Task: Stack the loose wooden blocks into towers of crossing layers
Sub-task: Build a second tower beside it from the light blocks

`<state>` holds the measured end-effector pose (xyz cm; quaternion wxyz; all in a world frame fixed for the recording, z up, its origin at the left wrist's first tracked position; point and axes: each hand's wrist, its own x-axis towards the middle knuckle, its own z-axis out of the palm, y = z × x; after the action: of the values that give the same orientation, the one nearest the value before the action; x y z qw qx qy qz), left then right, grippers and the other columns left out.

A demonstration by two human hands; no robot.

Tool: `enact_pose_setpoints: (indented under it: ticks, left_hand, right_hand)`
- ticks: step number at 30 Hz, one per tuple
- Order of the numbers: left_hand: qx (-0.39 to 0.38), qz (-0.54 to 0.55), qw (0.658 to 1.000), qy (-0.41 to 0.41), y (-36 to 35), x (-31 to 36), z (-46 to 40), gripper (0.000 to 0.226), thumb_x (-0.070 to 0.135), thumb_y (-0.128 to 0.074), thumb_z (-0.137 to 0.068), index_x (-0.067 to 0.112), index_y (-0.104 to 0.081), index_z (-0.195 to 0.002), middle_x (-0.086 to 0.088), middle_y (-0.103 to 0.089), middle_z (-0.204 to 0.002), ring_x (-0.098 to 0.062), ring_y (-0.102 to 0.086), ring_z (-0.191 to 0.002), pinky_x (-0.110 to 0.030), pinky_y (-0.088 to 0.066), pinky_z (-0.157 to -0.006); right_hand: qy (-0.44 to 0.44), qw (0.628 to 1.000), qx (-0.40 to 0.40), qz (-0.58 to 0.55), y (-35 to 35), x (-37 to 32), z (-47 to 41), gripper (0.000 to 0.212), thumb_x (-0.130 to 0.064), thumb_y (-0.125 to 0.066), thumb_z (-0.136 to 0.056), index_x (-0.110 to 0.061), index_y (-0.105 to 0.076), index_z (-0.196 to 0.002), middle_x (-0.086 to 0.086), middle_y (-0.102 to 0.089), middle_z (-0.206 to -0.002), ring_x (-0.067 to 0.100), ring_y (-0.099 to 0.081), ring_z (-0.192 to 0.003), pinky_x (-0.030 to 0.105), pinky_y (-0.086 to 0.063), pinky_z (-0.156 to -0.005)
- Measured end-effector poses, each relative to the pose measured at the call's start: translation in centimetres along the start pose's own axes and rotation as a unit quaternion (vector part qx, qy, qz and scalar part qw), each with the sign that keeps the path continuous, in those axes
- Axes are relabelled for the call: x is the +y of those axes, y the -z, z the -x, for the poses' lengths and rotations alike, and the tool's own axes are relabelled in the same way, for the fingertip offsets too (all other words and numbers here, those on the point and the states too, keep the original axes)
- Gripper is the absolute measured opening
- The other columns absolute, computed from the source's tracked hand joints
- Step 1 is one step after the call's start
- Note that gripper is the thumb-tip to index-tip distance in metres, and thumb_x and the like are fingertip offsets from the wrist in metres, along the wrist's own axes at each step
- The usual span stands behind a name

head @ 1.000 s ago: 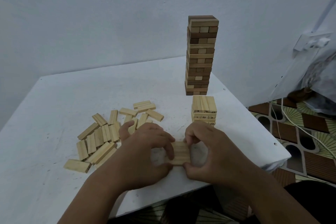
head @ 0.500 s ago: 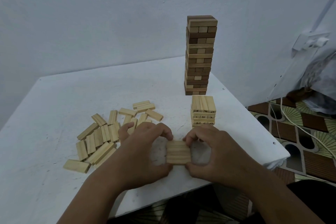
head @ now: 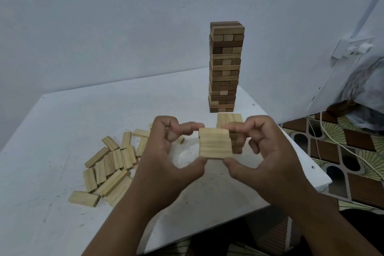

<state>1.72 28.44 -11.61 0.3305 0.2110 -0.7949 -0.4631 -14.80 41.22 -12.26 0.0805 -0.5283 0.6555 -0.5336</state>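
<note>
both hands, left hand and right hand, grip a row of pale wooden blocks pinched from both ends above the bench, light, stiff, loose pieces likely to slip apart unless squeezed evenly.

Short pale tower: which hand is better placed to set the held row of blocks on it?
Probably the right hand. Both hands grip the row of blocks, but the short pale tower stands just behind the right hand's fingers, while the left hand sits toward the loose blocks.

No readable text or labels
</note>
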Motion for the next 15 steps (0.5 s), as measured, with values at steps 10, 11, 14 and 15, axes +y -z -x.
enact_pose_setpoints:
  ticks: [10, 11, 14, 15]
  left_hand:
    - [0.048, -0.033, 0.997, 0.056, -4.6, 1.0, -4.8, 0.047, 0.021, -0.073, -0.085, 0.035, -0.033, -0.107, 0.032, -0.062, -0.113, 0.013, -0.05, -0.111, 0.002, -0.041, -0.072]
    - [0.046, -0.029, 0.996, 0.064, -4.9, 0.9, -5.1, 0.046, 0.02, -0.072, -0.086, 0.036, -0.034, -0.107, 0.031, -0.061, -0.115, 0.012, -0.05, -0.111, 0.004, -0.04, -0.068]
    - [0.047, -0.013, 0.996, 0.078, -5.8, 0.5, -5.6, 0.044, 0.017, -0.07, -0.088, 0.036, -0.036, -0.107, 0.025, -0.061, -0.122, 0.01, -0.05, -0.112, 0.005, -0.038, -0.066]
    - [0.048, -0.014, 0.995, 0.081, -6.0, 0.4, -5.7, 0.044, 0.017, -0.07, -0.088, 0.036, -0.035, -0.107, 0.025, -0.06, -0.123, 0.011, -0.05, -0.111, 0.006, -0.038, -0.066]
  right_hand:
    - [-0.034, 0.996, 0.073, 0.049, 0.9, 2.8, -3.4, 0.06, -0.018, -0.078, -0.08, -0.016, -0.046, -0.13, -0.061, -0.04, -0.106, -0.02, -0.044, -0.11, -0.006, -0.035, -0.079]
    - [-0.047, 0.995, 0.077, 0.038, 1.0, 3.2, -3.6, 0.061, -0.02, -0.078, -0.08, -0.022, -0.043, -0.129, -0.057, -0.046, -0.106, -0.018, -0.045, -0.111, -0.007, -0.034, -0.079]
    - [-0.08, 0.994, 0.073, 0.023, 0.9, 4.1, -3.8, 0.062, -0.022, -0.077, -0.081, -0.031, -0.036, -0.126, -0.036, -0.056, -0.12, -0.01, -0.049, -0.114, -0.008, -0.032, -0.079]
    - [-0.087, 0.993, 0.071, 0.027, 0.9, 4.3, -3.8, 0.062, -0.022, -0.077, -0.081, -0.031, -0.035, -0.126, -0.031, -0.056, -0.122, -0.008, -0.05, -0.113, -0.009, -0.031, -0.078]
